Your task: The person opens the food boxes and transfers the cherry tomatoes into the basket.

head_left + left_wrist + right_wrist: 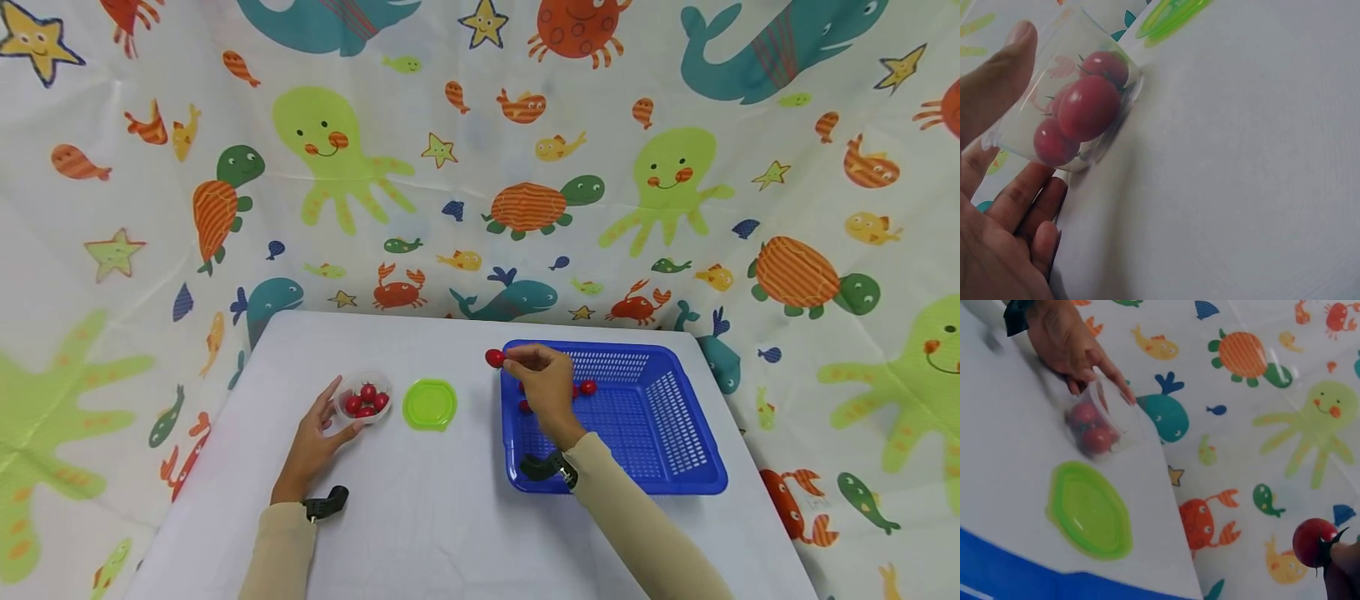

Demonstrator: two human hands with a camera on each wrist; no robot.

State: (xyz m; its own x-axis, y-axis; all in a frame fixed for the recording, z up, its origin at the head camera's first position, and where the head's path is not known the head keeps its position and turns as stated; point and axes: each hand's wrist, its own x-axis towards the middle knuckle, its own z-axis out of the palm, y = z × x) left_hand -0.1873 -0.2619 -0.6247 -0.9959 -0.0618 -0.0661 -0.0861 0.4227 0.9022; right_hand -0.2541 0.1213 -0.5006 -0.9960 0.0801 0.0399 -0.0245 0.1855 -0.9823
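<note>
My left hand (pixel 313 442) holds a small clear plastic cup (pixel 1054 47) on the white table, thumb on one side and fingers on the other. Several red cherry tomatoes (pixel 1089 107) with green stems lie inside the cup. Over the left edge of a blue plastic basket (pixel 615 485), my right hand (pixel 546 392) pinches one cherry tomato (pixel 1311 542) by its stem end between thumb and fingers. More cherry tomatoes (pixel 588 387) sit in the basket, partly hidden behind the right hand.
A bright green lid (pixel 430 405) lies flat on the white table (pixel 420 508) between the cup and the basket. Behind the table hangs a cloth (pixel 450 117) printed with sea animals. A black wrist camera (pixel 327 503) is strapped to the left wrist.
</note>
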